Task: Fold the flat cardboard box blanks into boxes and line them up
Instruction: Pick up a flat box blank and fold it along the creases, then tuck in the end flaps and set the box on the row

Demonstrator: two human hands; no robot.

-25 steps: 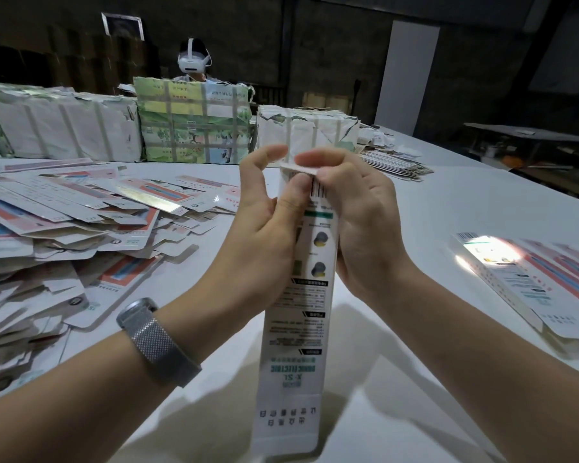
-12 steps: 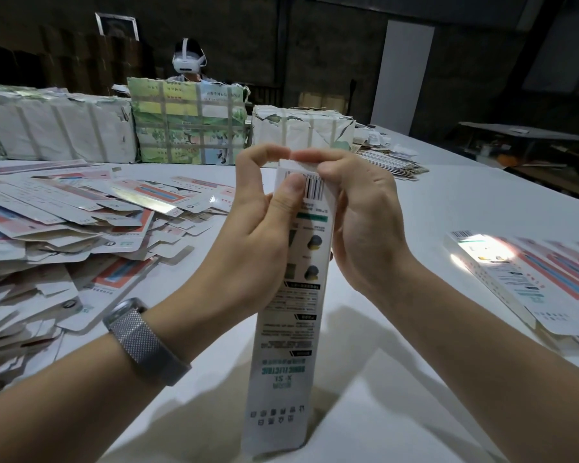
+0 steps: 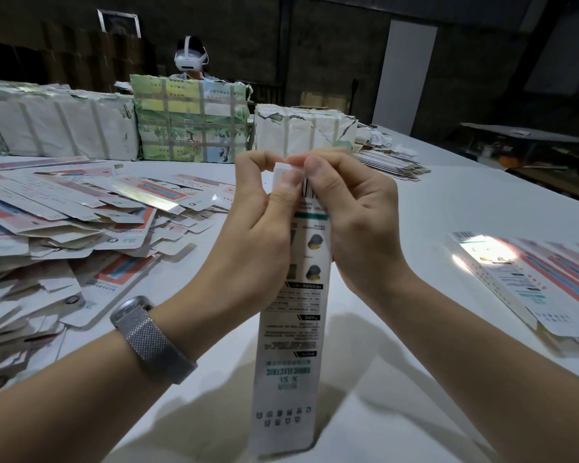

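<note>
A long, narrow white box (image 3: 290, 345) with green and black print stands upright on the white table (image 3: 432, 208), its lower end near the front edge. My left hand (image 3: 259, 225) grips its upper left side, thumb pressed on the top front and index finger curled over the end flap. My right hand (image 3: 355, 215) grips the upper right side, its fingertips pinching the same flap from above. A big loose heap of flat box blanks (image 3: 64, 235) covers the table's left side. Several folded boxes (image 3: 528, 279) lie side by side at the right.
Taped paper-wrapped bundles (image 3: 188, 125) stand in a row along the table's far side, with a fanned stack of blanks (image 3: 388, 162) to their right. A person wearing a white headset (image 3: 189, 58) sits behind them. A dark bench (image 3: 528, 142) stands beyond the right edge.
Both hands have closed in over the box's top end, and the end flap has gone from sticking up to being pressed down between the fingertips. The box stays upright.
</note>
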